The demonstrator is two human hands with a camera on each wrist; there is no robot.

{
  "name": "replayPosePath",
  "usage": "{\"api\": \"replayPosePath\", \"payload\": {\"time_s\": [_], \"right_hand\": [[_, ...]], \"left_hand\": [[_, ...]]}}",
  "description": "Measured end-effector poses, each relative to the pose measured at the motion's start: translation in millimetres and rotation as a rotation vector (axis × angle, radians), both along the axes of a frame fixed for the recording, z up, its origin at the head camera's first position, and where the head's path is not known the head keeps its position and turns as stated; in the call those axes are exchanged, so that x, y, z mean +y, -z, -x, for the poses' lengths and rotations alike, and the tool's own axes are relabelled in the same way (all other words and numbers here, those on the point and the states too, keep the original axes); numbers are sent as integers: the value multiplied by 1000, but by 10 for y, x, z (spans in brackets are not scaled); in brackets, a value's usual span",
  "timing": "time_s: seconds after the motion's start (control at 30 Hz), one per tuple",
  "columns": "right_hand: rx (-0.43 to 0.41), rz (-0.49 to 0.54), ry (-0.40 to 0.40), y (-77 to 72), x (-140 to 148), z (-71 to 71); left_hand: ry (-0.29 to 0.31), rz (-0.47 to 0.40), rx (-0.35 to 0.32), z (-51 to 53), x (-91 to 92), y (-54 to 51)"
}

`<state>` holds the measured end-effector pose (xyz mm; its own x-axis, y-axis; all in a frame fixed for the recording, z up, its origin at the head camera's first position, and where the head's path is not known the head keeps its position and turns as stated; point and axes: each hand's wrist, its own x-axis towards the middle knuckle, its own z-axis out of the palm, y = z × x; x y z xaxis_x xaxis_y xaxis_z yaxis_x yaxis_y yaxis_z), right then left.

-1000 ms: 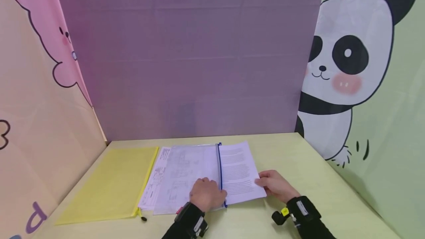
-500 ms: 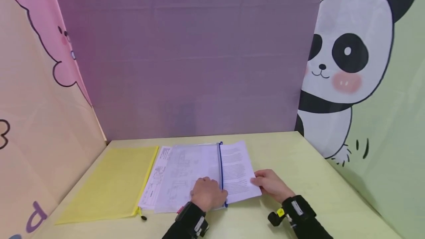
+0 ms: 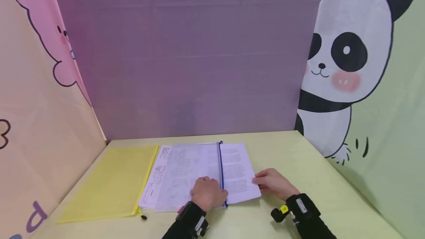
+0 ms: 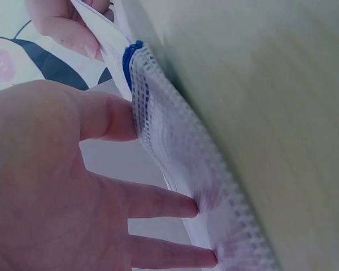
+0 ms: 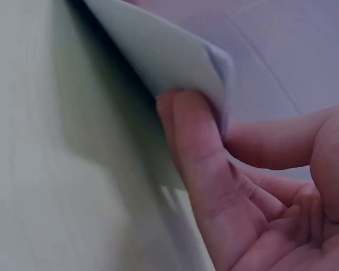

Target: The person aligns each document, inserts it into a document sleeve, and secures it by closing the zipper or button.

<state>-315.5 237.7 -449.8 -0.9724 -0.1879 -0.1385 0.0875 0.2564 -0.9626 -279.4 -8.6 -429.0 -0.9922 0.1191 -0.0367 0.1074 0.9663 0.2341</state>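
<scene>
A clear zip pouch [image 3: 186, 180] with a blue zipper edge [image 3: 220, 165] lies on the table. Several printed sheets [image 3: 237, 174] stick out of its right side. My left hand [image 3: 207, 194] rests on the pouch beside the zipper; in the left wrist view its fairly straight fingertips [image 4: 183, 206] press the pouch's meshed surface [image 4: 186, 152]. At the sheets' lower right edge, my right hand [image 3: 273, 184] pinches the stack between thumb and fingers. The right wrist view shows the stack's corner [image 5: 175, 62] lifted off the table. How far the sheets reach inside is unclear.
A yellow zip pouch [image 3: 109, 183] with a dark pull [image 3: 144, 217] lies flat at the left. Between it and the clear pouch shows a printed sheet [image 3: 156, 180]. A purple panel [image 3: 199, 65] closes off the back of the table [image 3: 275, 150].
The printed sheets and my right hand have shifted slightly left, toward the clear pouch. The sheets' right edge has settled a little lower. My left hand has stayed nearly in place.
</scene>
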Motion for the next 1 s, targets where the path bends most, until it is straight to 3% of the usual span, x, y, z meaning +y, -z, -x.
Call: {"api": "replayPosePath", "payload": {"time_s": [0.23, 0.53, 1.0], "right_hand": [[-45, 37, 4, -53, 21, -28], [-26, 13, 36, -35, 26, -25], [29, 3, 45, -4, -56, -25]], "left_hand": [[-34, -35, -19, 2, 14, -1], [57, 93, 44, 6, 3, -4], [1, -9, 12, -8, 39, 11]]}}
